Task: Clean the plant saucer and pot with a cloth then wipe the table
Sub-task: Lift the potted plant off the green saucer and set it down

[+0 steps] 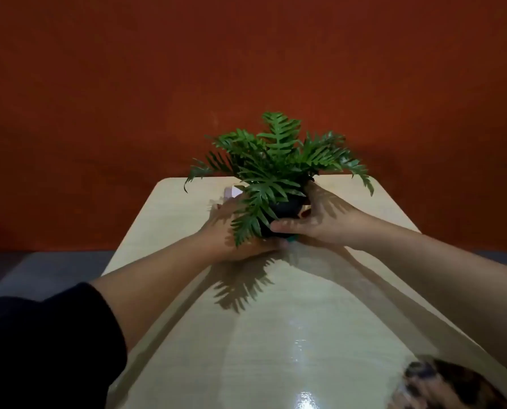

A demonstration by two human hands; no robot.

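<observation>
- i see both hands around the small black pot (286, 208) of a leafy green plant (279, 160), toward the far end of the pale wooden surface (276, 335).
- my right hand (314, 219) has its fingers curled round the pot's right side, thumb across the front.
- my left hand (231, 231) cups the left side and bottom; leaves hide its fingers, so i cannot tell how tightly they hold.
- a sliver of teal (292, 238) shows under the pot; i cannot tell what it is.
- something pale pink (231, 191) lies just behind the left hand.
- a dark red wall (246, 69) stands behind.
</observation>
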